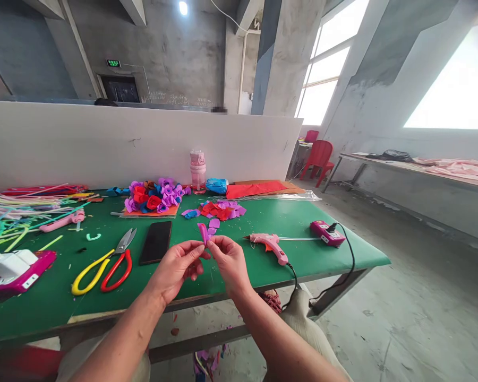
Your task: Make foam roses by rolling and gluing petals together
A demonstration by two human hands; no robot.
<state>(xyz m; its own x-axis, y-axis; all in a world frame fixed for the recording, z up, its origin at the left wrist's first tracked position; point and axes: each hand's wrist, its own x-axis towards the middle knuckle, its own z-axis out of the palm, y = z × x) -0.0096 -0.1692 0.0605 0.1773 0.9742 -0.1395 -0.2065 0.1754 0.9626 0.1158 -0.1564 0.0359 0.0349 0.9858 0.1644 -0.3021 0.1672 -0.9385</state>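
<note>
Between my fingertips is a small rolled purple paper petal (203,232), upright above the green table. My left hand (183,261) pinches its lower end from the left. From the right, my right hand (226,259) pinches the same end with thumb and finger. Just behind lie loose purple petals (214,224) and a pile of red, purple and blue petals (221,210). Finished paper flowers (155,197) are heaped at the back left. A pink glue gun (269,245) rests to the right of my right hand, a glue stick in its rear.
Scissors (117,260) and a black phone (155,242) lie left of my hands. Pink power strips (327,233) sit at both sides, one cable hanging over the front edge. Coloured stems (19,212) cover the far left. A pink bottle (198,172) stands before a white partition (143,140).
</note>
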